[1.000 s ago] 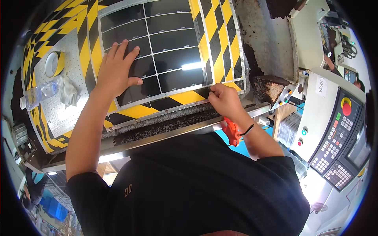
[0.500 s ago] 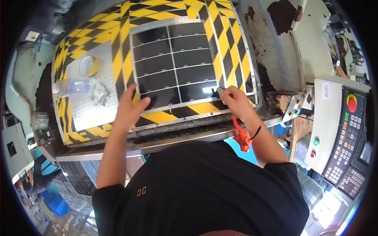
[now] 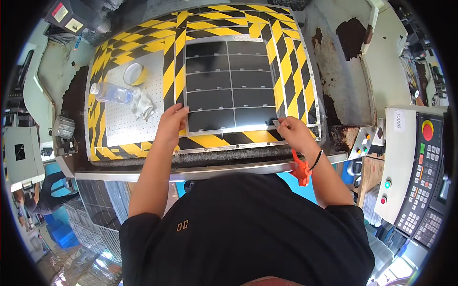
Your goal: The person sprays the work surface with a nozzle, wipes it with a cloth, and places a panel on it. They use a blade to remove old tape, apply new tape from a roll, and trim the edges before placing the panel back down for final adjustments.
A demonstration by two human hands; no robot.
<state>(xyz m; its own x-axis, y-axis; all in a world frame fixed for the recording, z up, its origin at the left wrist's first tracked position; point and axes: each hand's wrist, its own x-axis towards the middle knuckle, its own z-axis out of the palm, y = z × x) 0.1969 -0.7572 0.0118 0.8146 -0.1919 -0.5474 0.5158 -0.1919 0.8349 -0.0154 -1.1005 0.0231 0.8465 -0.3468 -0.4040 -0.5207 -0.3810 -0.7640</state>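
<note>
- The bench (image 3: 143,102), a perforated white plate edged in yellow-and-black hazard stripes, now sits squarely under the camera; a second ago it was tilted and pushed toward the upper left, so the person has straightened up over it.
- The dark panel tray (image 3: 229,88), a metal-framed grid of black rectangular panels, lies flat in the middle of the bench, framed by the stripes.
- A control console (image 3: 422,167) with a red button and a keypad stands to the right, apart from the bench.
- The left hand (image 3: 171,125) has slid down from the middle of the panels to the tray's lower left corner. Its fingers (image 3: 179,110) are spread and flat on the frame, gripping nothing.
- The right hand (image 3: 295,132) has moved only slightly and is at the lower right corner. It pinches a small pale tab (image 3: 276,123) at the frame's edge. With both hands now on the near corners, I judge the tray is being squared up or pressed down.
- A clear plastic bottle (image 3: 112,93), a crumpled cloth (image 3: 142,106) and a roll of tape (image 3: 132,74) lie on the white plate, left of the tray.
</note>
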